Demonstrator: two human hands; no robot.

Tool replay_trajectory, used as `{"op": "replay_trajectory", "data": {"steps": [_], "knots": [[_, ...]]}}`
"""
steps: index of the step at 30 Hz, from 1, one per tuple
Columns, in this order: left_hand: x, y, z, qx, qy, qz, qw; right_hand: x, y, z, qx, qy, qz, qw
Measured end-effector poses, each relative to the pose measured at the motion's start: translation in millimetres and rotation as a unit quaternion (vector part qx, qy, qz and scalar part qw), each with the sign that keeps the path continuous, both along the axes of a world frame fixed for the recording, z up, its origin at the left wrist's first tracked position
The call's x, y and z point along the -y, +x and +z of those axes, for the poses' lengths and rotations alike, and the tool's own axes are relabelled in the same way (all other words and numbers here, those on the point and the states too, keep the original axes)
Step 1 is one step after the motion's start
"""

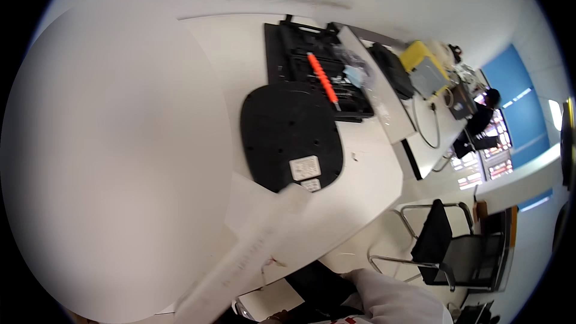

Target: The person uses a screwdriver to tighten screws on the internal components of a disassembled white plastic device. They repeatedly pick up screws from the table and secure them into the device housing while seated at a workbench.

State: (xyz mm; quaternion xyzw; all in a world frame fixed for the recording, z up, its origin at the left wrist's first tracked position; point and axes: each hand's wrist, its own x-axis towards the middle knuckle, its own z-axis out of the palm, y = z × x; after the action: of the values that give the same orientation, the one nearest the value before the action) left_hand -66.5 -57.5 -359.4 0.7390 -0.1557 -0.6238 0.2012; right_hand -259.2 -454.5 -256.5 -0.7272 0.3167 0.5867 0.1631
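A large, smooth white round-edged thing (120, 144) fills the left side, very close and blurred; its kind cannot be told. A white strip with faint marks (246, 255) slants across the table's near edge, its upper end over the corner of a black rounded panel (291, 132). That panel lies flat, with small holes and white labels. A pale sleeve (390, 294) shows at the lower edge, its hand hidden. My left hand does not show plainly; a small brownish patch (277, 315) at the bottom is too unclear to name.
Behind the panel lies an open black tool case (354, 103) with an orange-handled screwdriver (322, 78) in it. A black bag (391, 69) and a yellow-grey case (427, 72) stand farther right. A black chair (435, 243) is beside the white table (372, 183). Another person (480, 120) sits far right.
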Motion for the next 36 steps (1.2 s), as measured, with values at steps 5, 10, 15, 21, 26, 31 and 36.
{"op": "replay_trajectory", "data": {"steps": [5, 10, 15, 21, 26, 31, 36], "knots": [[-24.0, 17.2, 27.1, 0.004, 0.016, 0.064, 0.998, -25.7, 17.7, -10.5, -0.036, -0.042, -0.018, 0.998], [-34.4, 21.3, 52.9, 0.005, 0.031, 0.118, 0.993, -42.1, 19.7, -25.9, -0.067, -0.080, -0.004, 0.995], [-34.6, 24.9, 67.6, 0.014, 0.043, 0.129, 0.991, -80.0, 59.2, 25.5, -0.074, -0.097, -0.057, 0.991], [-25.5, 22.8, 71.9, 0.014, 0.039, 0.143, 0.989, -40.2, 25.9, -21.8, -0.006, -0.049, -0.030, 0.998], [-27.3, 24.5, 79.2, 0.038, 0.040, 0.156, 0.986, -32.8, 46.6, -45.4, -0.014, -0.035, 0.029, 0.999], [-28.4, 22.7, 89.3, 0.057, 0.030, 0.155, 0.986, -37.6, 77.6, -6.0, -0.003, -0.053, 0.052, 0.997], [-13.7, 16.5, 109.2, 0.098, 0.017, 0.163, 0.982, -17.5, 100.7, 21.9, 0.016, -0.058, 0.130, 0.990]]}}
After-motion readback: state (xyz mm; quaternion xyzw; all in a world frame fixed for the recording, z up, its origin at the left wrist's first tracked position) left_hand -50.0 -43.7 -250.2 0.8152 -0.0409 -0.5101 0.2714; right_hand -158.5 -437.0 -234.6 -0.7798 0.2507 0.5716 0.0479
